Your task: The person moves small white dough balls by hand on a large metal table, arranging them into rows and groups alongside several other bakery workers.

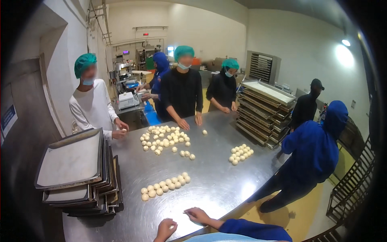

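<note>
My left hand (165, 230) is at the near edge of a steel table (133, 218), with loosely bent fingers and nothing visible in it. Just to its right, my right hand (197, 215) hovers low over the tabletop, its fingers apart and reaching left, also holding nothing that shows. Beyond both hands lies a double row of pale dough balls (165, 186), touching neither hand. Farther off is a large loose group of dough balls (165, 137). A smaller block of dough balls (240, 154) sits to the right.
Stacked baking trays (70, 161) stand on the left; another tray stack (262, 111) is at the far right corner. Several co-workers surround the table, one in white (94, 105) on the left holding a dough ball, one in blue (312, 149) on the right. A scale (128, 101) stands behind.
</note>
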The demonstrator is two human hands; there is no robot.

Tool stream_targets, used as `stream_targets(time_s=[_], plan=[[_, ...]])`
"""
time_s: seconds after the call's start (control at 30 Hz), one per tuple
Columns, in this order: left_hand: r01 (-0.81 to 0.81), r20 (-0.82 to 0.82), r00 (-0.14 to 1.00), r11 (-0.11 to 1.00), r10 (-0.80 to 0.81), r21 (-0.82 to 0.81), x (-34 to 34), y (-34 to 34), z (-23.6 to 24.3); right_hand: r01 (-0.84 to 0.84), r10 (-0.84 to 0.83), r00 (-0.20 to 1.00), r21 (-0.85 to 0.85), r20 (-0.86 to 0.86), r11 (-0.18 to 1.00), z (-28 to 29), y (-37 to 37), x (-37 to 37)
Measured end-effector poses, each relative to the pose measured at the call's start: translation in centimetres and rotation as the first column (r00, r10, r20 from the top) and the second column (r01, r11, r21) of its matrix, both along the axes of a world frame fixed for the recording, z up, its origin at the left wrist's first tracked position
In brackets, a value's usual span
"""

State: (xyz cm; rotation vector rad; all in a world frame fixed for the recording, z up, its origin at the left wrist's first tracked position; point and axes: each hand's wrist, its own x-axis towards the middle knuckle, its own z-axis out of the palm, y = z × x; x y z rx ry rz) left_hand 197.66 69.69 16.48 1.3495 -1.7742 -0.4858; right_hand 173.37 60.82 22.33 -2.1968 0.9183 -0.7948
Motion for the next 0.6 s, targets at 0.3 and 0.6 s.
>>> stream_targets(time_s=[0.3, 0.6], plan=[[-0.274, 0.09, 0.955, 0.956, 0.283, -0.102, 2.0, -4.7, 2.3, 0.347, -0.356, 0.934, -0.249, 0.007, 0.904, -0.2, -6.6, -0.6], [-0.094, 0.154, 0.986, 0.985, 0.071, 0.144, 4.3, 1.2, 5.2, 0.11, -0.125, 0.88, -0.059, -0.458, 0.992, -1.4, -5.3, -7.2]])
